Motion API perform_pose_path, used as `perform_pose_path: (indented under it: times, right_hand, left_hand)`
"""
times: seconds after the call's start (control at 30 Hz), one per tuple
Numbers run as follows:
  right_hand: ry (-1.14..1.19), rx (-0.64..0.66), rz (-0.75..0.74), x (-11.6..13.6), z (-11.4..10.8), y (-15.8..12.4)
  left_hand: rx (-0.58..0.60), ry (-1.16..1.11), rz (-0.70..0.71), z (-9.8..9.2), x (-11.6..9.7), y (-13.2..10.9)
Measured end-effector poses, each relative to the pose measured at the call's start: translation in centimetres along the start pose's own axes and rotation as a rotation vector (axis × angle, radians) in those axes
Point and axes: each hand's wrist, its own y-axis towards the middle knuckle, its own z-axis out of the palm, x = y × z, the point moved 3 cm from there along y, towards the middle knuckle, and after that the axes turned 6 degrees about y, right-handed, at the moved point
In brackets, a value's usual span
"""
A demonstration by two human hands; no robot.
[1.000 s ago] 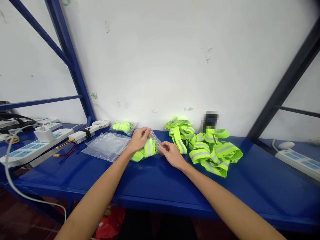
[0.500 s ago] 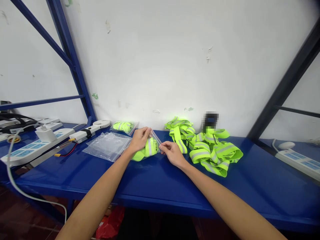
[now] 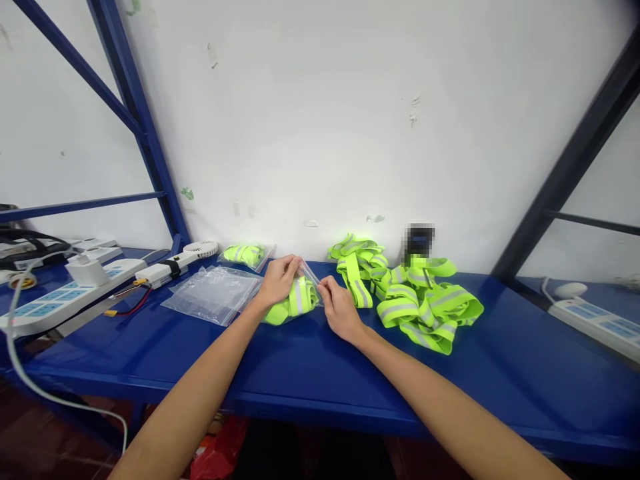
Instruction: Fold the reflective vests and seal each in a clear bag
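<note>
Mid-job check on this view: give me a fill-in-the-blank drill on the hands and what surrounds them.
1. The clear bag held by the left hand and the right hand has a rolled strap ____ it.
2. The loose straps lie to the ____ of that bag.
3. The flat bags lie to its ____.
4. The tabletop is coloured ____.

Missing words: inside; right; left; blue.

No readable text, no legible labels, brands, numbers or signs

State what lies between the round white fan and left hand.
Head view: between fan and left hand lies a clear plastic bag of lime strap, with flat clear plastic bags nearer the viewer.
</note>
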Motion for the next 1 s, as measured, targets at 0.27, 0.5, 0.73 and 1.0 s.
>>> perform_pose_path:
  times: [0.27, 0.5, 0.73, 1.0]
  right_hand:
    - [-0.031, 0.007, -0.052, 0.4, -0.1, 0.1]
    - [-0.166, -0.081, -0.051, -0.5, -0.4, 1.0]
    - [0.075, -0.419, 0.253, -3.1, 2.8, 7.4]
    - [-0.111, 0.040, 0.586, -4.8, 2.3, 11.2]
  left_hand:
    - [0.015, -0.045, -0.026, 0.2, -0.2, 0.2]
    - [-0.196, 0.081, -0.013, -3.5, 2.6, 0.4]
    - [-0.381, 0.538, 0.117, -5.5, 4.2, -0.9]
    - [0.069, 0.696, 0.163, -1.9, 5.1, -1.5]
